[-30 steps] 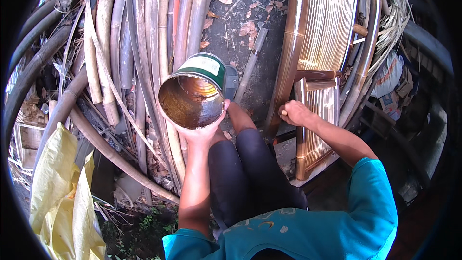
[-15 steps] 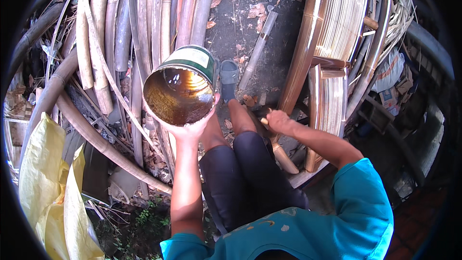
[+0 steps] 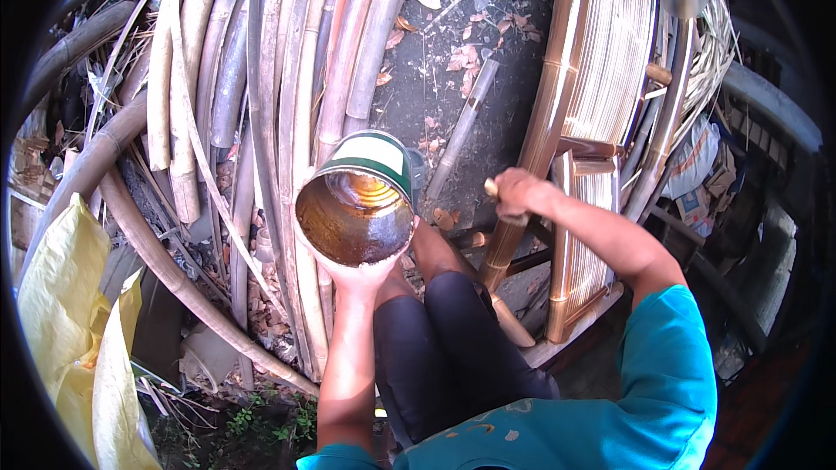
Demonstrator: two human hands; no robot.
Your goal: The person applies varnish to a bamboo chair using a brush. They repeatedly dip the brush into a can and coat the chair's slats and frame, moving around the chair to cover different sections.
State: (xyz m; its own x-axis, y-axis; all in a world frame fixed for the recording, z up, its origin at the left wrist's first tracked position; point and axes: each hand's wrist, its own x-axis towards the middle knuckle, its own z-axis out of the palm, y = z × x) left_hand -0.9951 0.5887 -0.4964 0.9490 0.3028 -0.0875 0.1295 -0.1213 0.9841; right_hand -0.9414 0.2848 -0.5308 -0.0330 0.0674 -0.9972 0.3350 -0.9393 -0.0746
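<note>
My left hand (image 3: 357,271) supports a green and white paint can (image 3: 370,152) from below, tilted so its mouth faces me. Glossy amber-brown liquid coats the inside. To the right, my right hand (image 3: 521,193) is closed around what looks like a paintbrush (image 3: 492,187); its pale wooden handle end pokes out at the left of the fist, and the rest is mostly hidden. Just past that hand stands a glossy brown bamboo bench (image 3: 601,52) with a slatted surface and a thick shiny pole along its near edge.
Long bamboo poles (image 3: 287,61) lie in a pile at the left. A yellow sack (image 3: 61,287) hangs at the lower left. One short bamboo piece (image 3: 466,122) rests on the dirt among dry leaves. Beyond the bench are a white sack (image 3: 692,157) and bundled strips (image 3: 710,61).
The paint can in my left hand has moved right and nearer to me. My right hand has risen slightly away from the lower bench pole, the handle still in it.
</note>
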